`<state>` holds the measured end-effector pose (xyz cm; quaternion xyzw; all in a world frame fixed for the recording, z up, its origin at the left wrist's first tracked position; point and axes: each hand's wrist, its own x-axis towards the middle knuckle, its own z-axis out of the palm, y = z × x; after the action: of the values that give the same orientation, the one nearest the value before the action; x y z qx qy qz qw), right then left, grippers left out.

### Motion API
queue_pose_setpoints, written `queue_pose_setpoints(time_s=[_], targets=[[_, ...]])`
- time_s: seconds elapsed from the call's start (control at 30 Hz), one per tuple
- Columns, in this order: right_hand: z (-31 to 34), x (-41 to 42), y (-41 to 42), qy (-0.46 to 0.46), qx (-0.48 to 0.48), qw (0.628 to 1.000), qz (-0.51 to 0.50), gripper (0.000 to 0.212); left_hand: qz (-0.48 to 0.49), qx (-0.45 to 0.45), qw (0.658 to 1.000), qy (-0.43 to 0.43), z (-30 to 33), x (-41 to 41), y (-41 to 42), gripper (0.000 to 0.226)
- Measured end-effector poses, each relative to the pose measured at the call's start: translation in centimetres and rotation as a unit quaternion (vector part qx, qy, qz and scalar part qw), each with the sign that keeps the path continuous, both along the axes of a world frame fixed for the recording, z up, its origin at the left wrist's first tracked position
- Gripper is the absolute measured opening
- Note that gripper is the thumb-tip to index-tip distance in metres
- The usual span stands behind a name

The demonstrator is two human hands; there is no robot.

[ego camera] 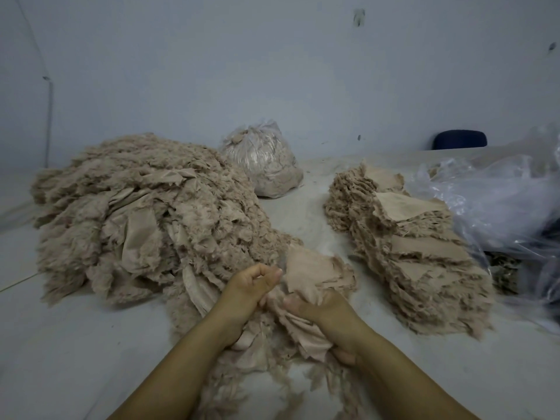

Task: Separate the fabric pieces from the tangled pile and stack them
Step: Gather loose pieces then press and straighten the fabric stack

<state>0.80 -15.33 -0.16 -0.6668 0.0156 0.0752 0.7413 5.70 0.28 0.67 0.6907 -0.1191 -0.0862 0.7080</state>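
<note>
A big tangled pile of beige furry fabric pieces covers the left half of the table. To the right lies a long stack of sorted pieces, backing side up. Between them, near the front, my left hand pinches the edge of a fabric piece with curled fingers. My right hand grips a small bunch of pieces from below, thumb on top. The bunch fans out upward, and loose fur scraps lie under my forearms.
A tied clear plastic bag full of the same fabric stands at the back centre. Crumpled clear plastic sheeting lies at the right edge. A dark blue chair back shows behind the table. The grey table top is bare at front left.
</note>
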Motion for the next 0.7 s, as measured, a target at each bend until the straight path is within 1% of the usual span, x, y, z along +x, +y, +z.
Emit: queue_pose_setpoints(time_s=[0.03, 0.07, 0.1, 0.13, 0.17, 0.2, 0.23, 0.3, 0.33, 0.37, 0.4, 0.43, 0.47, 0.5, 0.53, 0.6, 0.63, 0.67, 0.7], targets=[[0.0, 0.1, 0.0, 0.004, 0.024, 1.0, -0.005, 0.035, 0.008, -0.011, 1.0, 0.007, 0.0, 0.0, -0.1, 0.026], [-0.1, 0.4, -0.2, 0.001, 0.056, 0.998, -0.027, 0.021, 0.024, -0.039, 0.999, 0.022, 0.1, 0.2, -0.1, 0.026], [0.0, 0.6, -0.3, -0.002, 0.095, 0.994, -0.056, 0.012, 0.05, -0.075, 0.995, 0.044, 0.1, 0.4, 0.1, 0.024], [0.1, 0.7, -0.6, -0.003, 0.132, 0.988, -0.082, 0.011, 0.083, -0.11, 0.988, 0.065, 0.2, 0.7, 0.5, 0.021], [0.3, 0.8, -0.9, -0.001, 0.164, 0.981, -0.101, 0.016, 0.115, -0.124, 0.982, 0.078, 0.3, 1.0, 1.1, 0.02], [0.2, 0.8, -1.2, 0.002, 0.191, 0.975, -0.111, 0.02, 0.134, -0.101, 0.983, 0.074, 0.2, 1.3, 1.7, 0.022], [0.3, 0.8, -1.2, 0.002, 0.205, 0.972, -0.114, 0.022, 0.13, -0.054, 0.988, 0.058, 0.1, 1.5, 2.1, 0.028], [0.3, 0.7, -0.8, -0.007, 0.181, 0.975, -0.125, 0.021, 0.058, 0.015, 0.997, 0.044, 0.2, 0.9, 1.7, 0.046], [0.2, 0.7, -0.4, -0.017, 0.152, 0.979, -0.138, 0.022, 0.01, 0.023, 0.998, 0.055, 0.1, 0.5, 1.0, 0.054], [0.0, 0.7, 0.0, -0.031, 0.13, 0.979, -0.154, 0.021, -0.031, 0.024, 0.997, 0.065, 0.0, -0.1, 0.2, 0.058], [-0.1, 0.7, 0.5, -0.045, 0.12, 0.978, -0.166, 0.018, -0.063, 0.021, 0.996, 0.067, -0.1, -0.6, -0.6, 0.055], [-0.1, 0.7, 0.8, -0.06, 0.117, 0.975, -0.179, 0.017, -0.079, 0.014, 0.995, 0.06, -0.2, -1.0, -1.3, 0.047], [-0.2, 0.8, 0.9, -0.071, 0.115, 0.97, -0.2, 0.019, -0.071, -0.001, 0.996, 0.054, -0.5, -1.1, -1.8, 0.036], [-0.4, 1.1, 0.9, -0.073, 0.12, 0.963, -0.228, 0.023, -0.043, -0.025, 0.997, 0.051, -0.6, -1.1, -2.1, 0.026], [-0.5, 1.4, 0.6, -0.067, 0.131, 0.955, -0.258, 0.025, 0.001, -0.054, 0.997, 0.055, -0.7, -0.8, -2.1, 0.025], [-0.8, 1.9, -0.2, -0.054, 0.145, 0.941, -0.3, 0.012, 0.075, -0.112, 0.987, 0.084, -0.6, 0.1, -1.3, 0.029], [-0.8, 2.1, -0.5, -0.048, 0.141, 0.939, -0.31, 0.008, 0.092, -0.13, 0.983, 0.088, -0.6, 0.5, -0.7, 0.03], [-0.8, 2.1, -0.6, -0.046, 0.138, 0.939, -0.312, 0.011, 0.094, -0.127, 0.984, 0.08, -0.6, 0.6, -0.2, 0.03], [-0.9, 2.0, -0.5, -0.045, 0.141, 0.94, -0.307, 0.014, 0.078, -0.104, 0.989, 0.07, -0.5, 0.5, -0.1, 0.031]])
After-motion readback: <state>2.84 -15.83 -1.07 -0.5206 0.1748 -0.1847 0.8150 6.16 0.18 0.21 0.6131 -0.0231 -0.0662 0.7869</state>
